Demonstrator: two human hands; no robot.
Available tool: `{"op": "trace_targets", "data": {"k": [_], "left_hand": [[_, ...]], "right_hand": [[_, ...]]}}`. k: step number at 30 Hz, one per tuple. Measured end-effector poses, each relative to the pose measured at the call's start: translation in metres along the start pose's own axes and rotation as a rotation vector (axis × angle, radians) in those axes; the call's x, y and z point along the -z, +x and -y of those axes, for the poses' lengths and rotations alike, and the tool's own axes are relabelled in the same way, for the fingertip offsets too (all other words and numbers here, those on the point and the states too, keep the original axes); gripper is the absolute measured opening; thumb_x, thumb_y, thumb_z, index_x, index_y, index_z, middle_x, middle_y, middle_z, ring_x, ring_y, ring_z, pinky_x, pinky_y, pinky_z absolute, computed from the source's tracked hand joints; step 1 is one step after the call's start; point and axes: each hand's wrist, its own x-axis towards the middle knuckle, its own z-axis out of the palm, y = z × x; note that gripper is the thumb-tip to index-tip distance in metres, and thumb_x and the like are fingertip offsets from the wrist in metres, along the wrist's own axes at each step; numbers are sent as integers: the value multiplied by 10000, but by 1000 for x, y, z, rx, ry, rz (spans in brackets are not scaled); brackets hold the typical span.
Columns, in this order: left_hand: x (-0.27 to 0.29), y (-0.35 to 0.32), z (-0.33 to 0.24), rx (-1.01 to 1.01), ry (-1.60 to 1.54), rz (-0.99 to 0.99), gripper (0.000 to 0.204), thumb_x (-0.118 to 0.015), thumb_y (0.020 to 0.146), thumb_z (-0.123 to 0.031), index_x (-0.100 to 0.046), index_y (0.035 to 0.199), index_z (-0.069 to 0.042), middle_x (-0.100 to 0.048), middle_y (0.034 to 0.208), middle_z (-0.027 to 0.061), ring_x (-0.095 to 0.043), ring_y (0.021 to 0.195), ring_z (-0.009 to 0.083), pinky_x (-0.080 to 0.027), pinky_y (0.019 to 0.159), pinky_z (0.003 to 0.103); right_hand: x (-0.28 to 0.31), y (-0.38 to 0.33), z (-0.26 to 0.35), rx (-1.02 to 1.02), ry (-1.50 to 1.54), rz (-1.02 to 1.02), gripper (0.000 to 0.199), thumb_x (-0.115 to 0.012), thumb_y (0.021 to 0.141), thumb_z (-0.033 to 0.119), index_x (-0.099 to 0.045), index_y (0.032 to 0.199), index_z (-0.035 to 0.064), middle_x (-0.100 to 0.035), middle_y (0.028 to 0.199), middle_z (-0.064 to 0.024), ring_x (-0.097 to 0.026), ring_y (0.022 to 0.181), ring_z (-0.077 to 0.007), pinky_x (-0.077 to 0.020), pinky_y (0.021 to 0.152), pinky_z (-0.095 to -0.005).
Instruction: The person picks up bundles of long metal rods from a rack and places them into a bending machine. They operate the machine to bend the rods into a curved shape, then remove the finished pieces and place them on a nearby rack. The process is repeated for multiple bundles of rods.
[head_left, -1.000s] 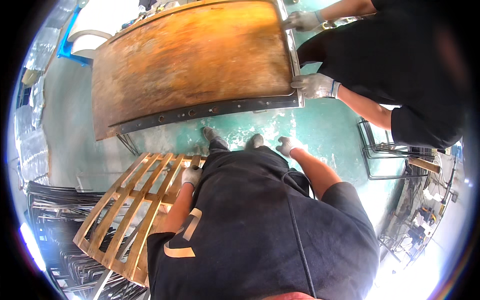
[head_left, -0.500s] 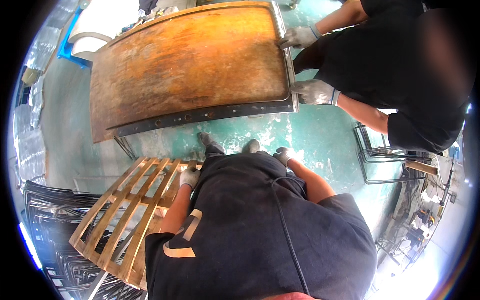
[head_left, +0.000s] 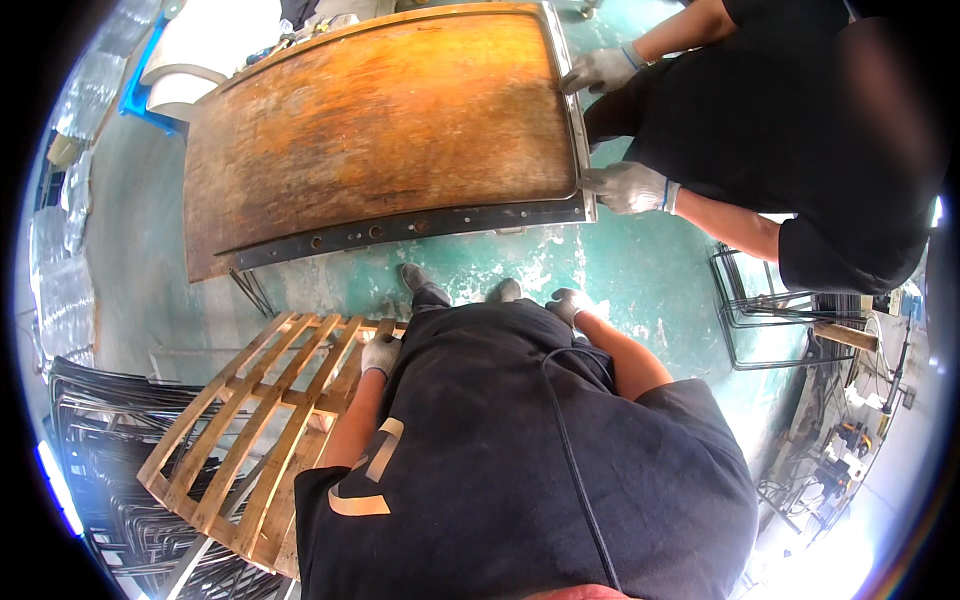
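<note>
My left hand (head_left: 380, 353), in a pale grey work glove, hangs at my left side by the inner edge of a wooden slatted pallet (head_left: 262, 405). Whether it touches the wood I cannot tell, and its fingers are not clear. My right hand (head_left: 568, 305), gloved alike, hangs at my right side above the floor, fingers loosely apart and nothing in them. Ahead of me stands a worn, orange-brown wooden-topped table (head_left: 390, 120) with a dark, drilled metal strip (head_left: 410, 229) along its near side. Both my hands are away from it.
At the table's right end, another person in black has gloved hands (head_left: 632, 187) on a thin metal edge strip (head_left: 578, 130). Bent black metal frames (head_left: 110, 450) are stacked at the left, with more frames (head_left: 740, 320) at the right. White rolls (head_left: 190, 80) lie at far left.
My right hand has risen very slightly. The view has shifted a little, while the other person's hands stay at the table's right end.
</note>
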Motion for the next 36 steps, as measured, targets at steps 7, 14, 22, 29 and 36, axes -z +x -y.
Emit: {"op": "trace_targets", "data": {"k": [7, 14, 22, 29, 36], "left_hand": [[7, -5, -13, -4, -4, 2, 367, -556, 780, -324, -692, 1003, -67, -654, 1026, 202, -613, 1023, 338, -478, 891, 397], [10, 1, -18, -39, 51, 49, 360, -550, 790, -306, -684, 1014, -57, -658, 1043, 186, -612, 1035, 326, -473, 899, 392], [1, 14, -11, -105, 60, 46, 325, -544, 805, -306, -687, 971, -67, -653, 1012, 195, -611, 1014, 344, -471, 885, 410], [5, 11, -16, -110, 67, 76, 332, -539, 808, -321, -684, 919, -43, -646, 973, 215, -614, 988, 363, -473, 857, 423], [0, 24, -8, -127, 174, 131, 337, -540, 815, -323, -684, 927, -40, -644, 975, 222, -613, 988, 368, -473, 860, 429]], "right_hand": [[5, -11, 0, -3, -38, 2, 534, -641, 745, 414, -638, 1178, 101, -628, 1173, -174, -590, 1107, -316, -451, 959, -368], [9, -20, -1, -30, -57, 18, 539, -636, 757, 417, -625, 1196, 103, -622, 1186, -173, -580, 1121, -319, -448, 961, -376], [7, -21, -6, -84, -91, 33, 547, -603, 764, 506, -627, 1206, 185, -614, 1232, -83, -537, 1189, -299, -175, 1042, -552], [7, -22, -7, -109, -65, 41, 549, -589, 762, 539, -631, 1206, 218, -600, 1265, -56, -502, 1236, -312, -13, 1090, -647], [4, -17, -7, -113, -46, 24, 556, -611, 749, 537, -638, 1193, 204, -622, 1232, -68, -515, 1224, -300, 6, 1091, -638]]}}
